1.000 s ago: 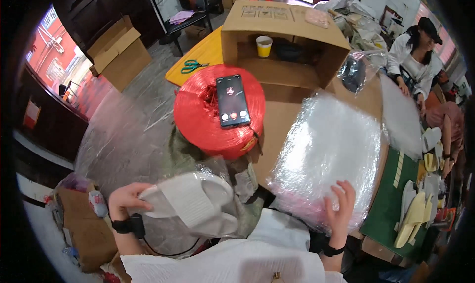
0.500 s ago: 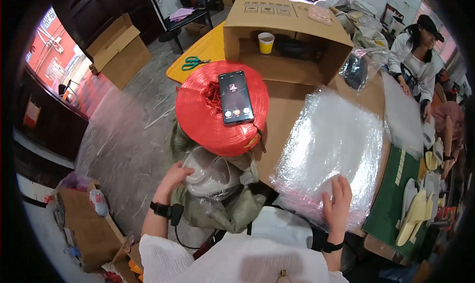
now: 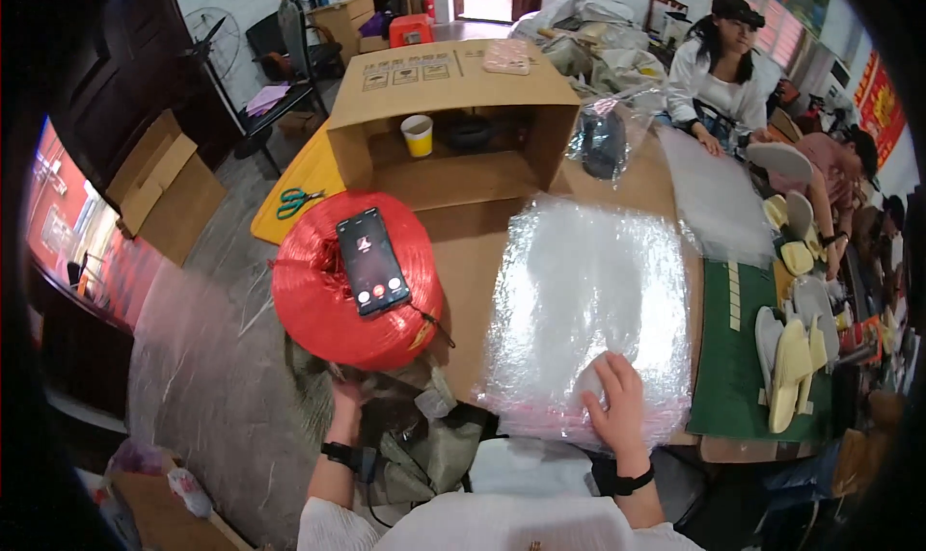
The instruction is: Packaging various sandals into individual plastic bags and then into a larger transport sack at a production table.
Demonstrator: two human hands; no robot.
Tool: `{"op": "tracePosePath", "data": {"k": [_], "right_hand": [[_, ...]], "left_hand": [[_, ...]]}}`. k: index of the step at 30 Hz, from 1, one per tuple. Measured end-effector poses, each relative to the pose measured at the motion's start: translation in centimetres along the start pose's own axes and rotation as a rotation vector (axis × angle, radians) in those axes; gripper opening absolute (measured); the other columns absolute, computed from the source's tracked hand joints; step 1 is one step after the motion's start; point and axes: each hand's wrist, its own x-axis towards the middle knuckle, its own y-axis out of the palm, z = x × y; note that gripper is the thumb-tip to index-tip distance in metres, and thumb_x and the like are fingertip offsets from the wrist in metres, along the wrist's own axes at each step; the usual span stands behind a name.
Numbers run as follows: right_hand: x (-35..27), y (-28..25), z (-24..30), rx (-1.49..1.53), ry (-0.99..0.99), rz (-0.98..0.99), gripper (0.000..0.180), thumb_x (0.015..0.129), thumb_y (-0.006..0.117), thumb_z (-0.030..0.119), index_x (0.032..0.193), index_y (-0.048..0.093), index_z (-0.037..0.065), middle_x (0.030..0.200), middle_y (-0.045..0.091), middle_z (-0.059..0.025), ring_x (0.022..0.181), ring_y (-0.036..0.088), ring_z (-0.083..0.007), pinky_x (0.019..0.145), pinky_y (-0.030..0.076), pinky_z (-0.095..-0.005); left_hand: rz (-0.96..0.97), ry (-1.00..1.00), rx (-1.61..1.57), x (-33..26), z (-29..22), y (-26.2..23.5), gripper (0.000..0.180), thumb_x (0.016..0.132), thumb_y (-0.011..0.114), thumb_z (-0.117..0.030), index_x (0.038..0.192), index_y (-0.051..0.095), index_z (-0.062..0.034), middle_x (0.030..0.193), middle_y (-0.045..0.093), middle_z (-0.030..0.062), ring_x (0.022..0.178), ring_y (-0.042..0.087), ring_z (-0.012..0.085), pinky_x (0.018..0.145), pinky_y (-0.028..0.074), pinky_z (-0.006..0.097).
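My right hand (image 3: 617,402) lies flat, fingers out, on the near part of a stack of clear plastic bags (image 3: 588,281) with pink edges. My left hand (image 3: 347,389) is smeared by motion at the near side of a big red roll of plastic twine (image 3: 299,310), over a grey-green woven sack (image 3: 449,455). Its fingers are hidden, so what it holds cannot be made out. A black phone (image 3: 372,262) with its screen lit rests on the roll.
An open cardboard box (image 3: 453,79) with a yellow-and-white paper cup (image 3: 418,136) stands at the back. Green-handled scissors (image 3: 297,202) lie left of it. Yellow slippers (image 3: 791,373) rest on a green mat (image 3: 719,358) at right. Two people sit beyond.
My view has swung to the right and up. My left hand has moved toward the roll's underside; the plastic-wrapped pale footwear beside it is out of sight. My right hand stays on the bags.
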Motion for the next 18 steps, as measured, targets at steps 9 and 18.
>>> {"op": "tracePosePath", "data": {"k": [9,18], "right_hand": [[0.5,0.3,0.2,0.053,0.004,-0.001,0.051,0.084,0.074,0.023,0.131,0.060,0.008,0.143,0.051,-0.0147,0.133,0.046,-0.0393,0.109,0.037,-0.0497],[0.3,0.4,0.0,0.076,-0.025,-0.025,0.051,0.084,0.074,0.026,0.131,0.061,0.010,0.140,0.053,-0.0138,0.130,0.048,-0.0382,0.107,0.039,-0.0489]], "left_hand": [[0.245,0.565,0.455,1.1,6.0,8.3,0.057,0.091,0.064,-0.035,0.139,0.051,-0.0079,0.124,0.066,0.0138,0.105,0.066,0.0303,0.085,0.054,0.041],[0.332,0.667,0.739,-1.1,1.9,11.5,0.058,0.090,0.065,-0.040,0.137,0.054,-0.0076,0.128,0.064,0.0163,0.111,0.064,0.0322,0.090,0.052,0.042]]}}
